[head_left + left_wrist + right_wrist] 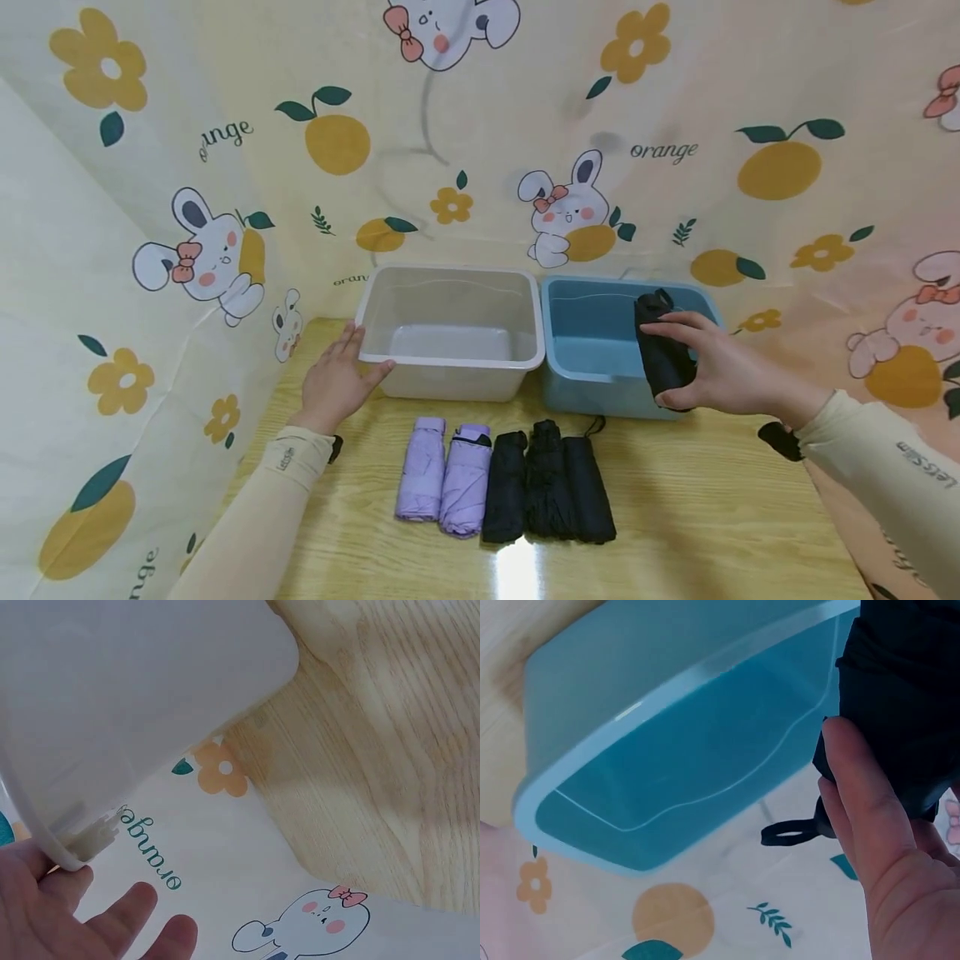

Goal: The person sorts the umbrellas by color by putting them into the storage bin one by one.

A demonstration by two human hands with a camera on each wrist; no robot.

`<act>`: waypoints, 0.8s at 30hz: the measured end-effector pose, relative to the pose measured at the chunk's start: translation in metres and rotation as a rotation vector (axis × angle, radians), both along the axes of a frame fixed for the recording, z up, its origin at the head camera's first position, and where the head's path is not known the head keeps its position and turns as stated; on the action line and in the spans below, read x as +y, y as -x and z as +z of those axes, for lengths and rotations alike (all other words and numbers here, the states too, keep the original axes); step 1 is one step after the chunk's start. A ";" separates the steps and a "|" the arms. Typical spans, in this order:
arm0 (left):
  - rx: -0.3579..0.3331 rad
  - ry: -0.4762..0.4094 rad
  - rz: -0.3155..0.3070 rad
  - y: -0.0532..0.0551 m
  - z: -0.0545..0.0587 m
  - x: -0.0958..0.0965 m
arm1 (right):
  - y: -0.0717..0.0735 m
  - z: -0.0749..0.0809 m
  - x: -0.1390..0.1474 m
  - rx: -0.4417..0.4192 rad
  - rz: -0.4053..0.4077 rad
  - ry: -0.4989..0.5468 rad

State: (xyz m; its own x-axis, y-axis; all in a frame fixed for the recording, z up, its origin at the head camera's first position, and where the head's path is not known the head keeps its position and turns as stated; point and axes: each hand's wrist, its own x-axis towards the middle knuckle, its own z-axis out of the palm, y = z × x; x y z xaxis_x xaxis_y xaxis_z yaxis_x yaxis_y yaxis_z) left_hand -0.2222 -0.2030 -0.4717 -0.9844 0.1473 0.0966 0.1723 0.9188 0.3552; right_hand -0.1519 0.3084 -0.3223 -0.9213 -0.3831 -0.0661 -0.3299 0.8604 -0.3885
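My right hand [723, 367] grips a folded black umbrella [660, 350] over the right front part of the blue bin [592, 396]. In the right wrist view the umbrella [907, 697] lies between fingers and thumb, its wrist loop [789, 832] dangling. My left hand [337, 375] rests at the left corner of the white bin [450, 382], its fingers spread and touching the rim [45, 844]. Both bins look empty inside. In front of them, two purple folded umbrellas [420, 471] and three black ones [551, 483] lie side by side in a row.
The two bins stand next to each other on a wood-grain table [712, 508]. Behind them and at both sides hangs a cream cloth [465, 117] printed with rabbits and oranges. A bright reflection shows on the table near the front.
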 end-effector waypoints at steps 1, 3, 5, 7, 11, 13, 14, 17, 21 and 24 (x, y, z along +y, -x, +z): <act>-0.004 -0.003 0.003 0.000 0.000 0.000 | 0.005 -0.001 -0.001 -0.010 -0.002 -0.007; -0.011 -0.009 0.006 0.001 0.001 0.000 | 0.015 -0.002 -0.004 -0.026 -0.009 -0.022; -0.019 -0.011 0.010 0.001 0.002 -0.001 | 0.024 -0.004 -0.006 -0.035 -0.014 -0.035; -0.025 -0.010 0.014 0.002 0.002 -0.001 | 0.034 -0.007 -0.008 -0.043 -0.017 -0.042; -0.021 -0.011 0.023 0.003 0.000 -0.001 | 0.053 -0.012 -0.015 -0.069 -0.026 -0.045; -0.023 -0.014 0.024 0.003 -0.002 -0.001 | 0.063 -0.017 -0.018 -0.087 -0.029 -0.046; -0.023 -0.011 0.026 0.002 -0.002 -0.001 | 0.068 -0.020 -0.020 -0.096 -0.028 -0.045; -0.020 -0.007 0.028 0.001 -0.005 -0.001 | 0.081 -0.029 -0.026 -0.117 -0.022 -0.045; 0.004 0.003 0.032 0.002 -0.006 0.000 | 0.095 -0.039 -0.032 -0.133 -0.016 -0.050; 0.014 0.014 0.039 0.003 -0.005 -0.001 | 0.107 -0.046 -0.035 -0.144 -0.008 -0.052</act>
State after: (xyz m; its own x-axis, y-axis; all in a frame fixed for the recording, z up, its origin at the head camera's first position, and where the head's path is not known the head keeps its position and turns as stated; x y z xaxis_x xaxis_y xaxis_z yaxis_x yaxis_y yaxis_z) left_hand -0.2254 -0.2043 -0.4765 -0.9880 0.1100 0.1081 0.1407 0.9299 0.3398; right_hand -0.2585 0.2730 -0.3679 -0.9040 -0.3685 -0.2170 -0.2672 0.8829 -0.3861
